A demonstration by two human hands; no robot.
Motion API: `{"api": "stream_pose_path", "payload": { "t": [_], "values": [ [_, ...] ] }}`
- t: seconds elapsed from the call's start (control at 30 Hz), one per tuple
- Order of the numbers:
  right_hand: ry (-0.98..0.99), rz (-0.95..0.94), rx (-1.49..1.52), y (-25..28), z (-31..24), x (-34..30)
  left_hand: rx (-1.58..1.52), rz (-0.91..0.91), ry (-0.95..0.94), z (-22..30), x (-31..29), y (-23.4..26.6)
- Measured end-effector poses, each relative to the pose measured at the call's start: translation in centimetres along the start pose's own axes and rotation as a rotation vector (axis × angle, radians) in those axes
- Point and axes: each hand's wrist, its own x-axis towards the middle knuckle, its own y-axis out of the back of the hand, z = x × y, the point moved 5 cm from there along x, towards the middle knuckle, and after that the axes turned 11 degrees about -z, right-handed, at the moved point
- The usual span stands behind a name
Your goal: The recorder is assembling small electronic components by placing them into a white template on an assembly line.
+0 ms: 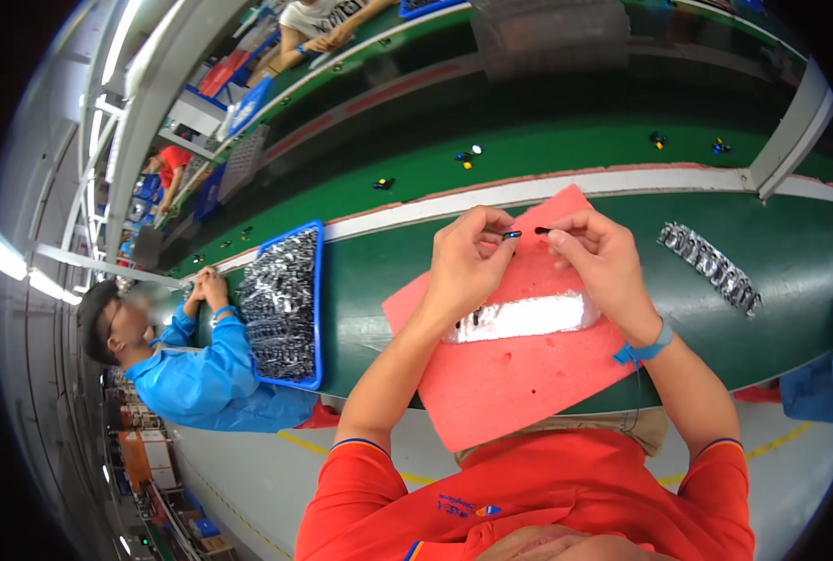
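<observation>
Above the far part of a pink foam sheet (491, 383), my left hand (473, 257) pinches a small dark part (512, 235) with a bluish glint. Close to its right, my right hand (603, 257) grips a small black piece (542, 230) between thumb and fingertips. A narrow gap separates the two pieces; their exact kind is too small to make out. Below my hands a shiny silver strip (529, 318) lies across the foam, with a couple of tiny black pieces (476, 318) at its left end. A blue wrist strap (648, 346) circles my right wrist.
Left of the foam stands a blue tray (319, 309) heaped with small dark and silvery parts. A row of similar parts (711, 266) lies on the right. Beyond a white rail, a green belt (566, 159) carries small black-and-yellow parts (465, 159). A co-worker in blue (201, 365) sits left.
</observation>
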Motion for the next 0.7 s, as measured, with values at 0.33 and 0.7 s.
{"api": "stream_pose_path", "payload": {
  "t": [0.33,0.7],
  "values": [
    [-0.091,-0.064,0.131,-1.3,2.1,-0.1,0.097,-0.023,-0.278,0.4,-1.1,-1.4],
    [-0.082,-0.063,0.134,-1.0,1.6,-0.3,-0.177,-0.068,-0.012,-1.3,-0.9,-1.5]
  ]
}}
